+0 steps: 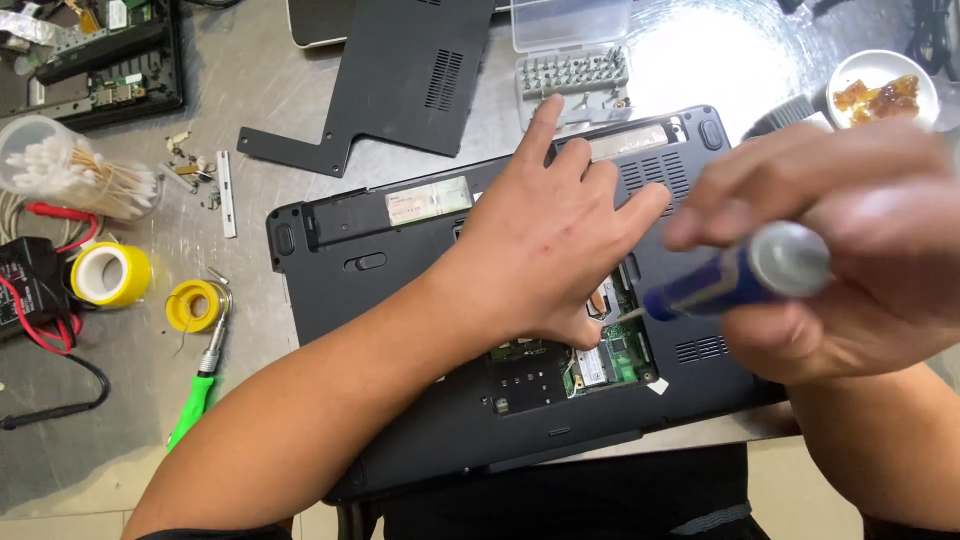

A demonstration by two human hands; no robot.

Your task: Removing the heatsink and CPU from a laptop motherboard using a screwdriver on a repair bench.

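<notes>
Black laptop [400, 300] laid underside-up on grey bench, left hand [550, 250] pressed flat on it with fingers spread, blue-handled screwdriver [730, 280] gripped by right hand [850, 250], tip at exposed green board [615, 355].

We see a black laptop [400, 300] lying upside down on the gray table, its green boards showing. A blue screwdriver [720, 285] points into the open part.

The one camera sits on my head, looking steeply down and close onto the upturned black laptop [500, 330] on the desk [260, 80]. My forearms enter from the bottom edge, nearer than the laptop.
</notes>
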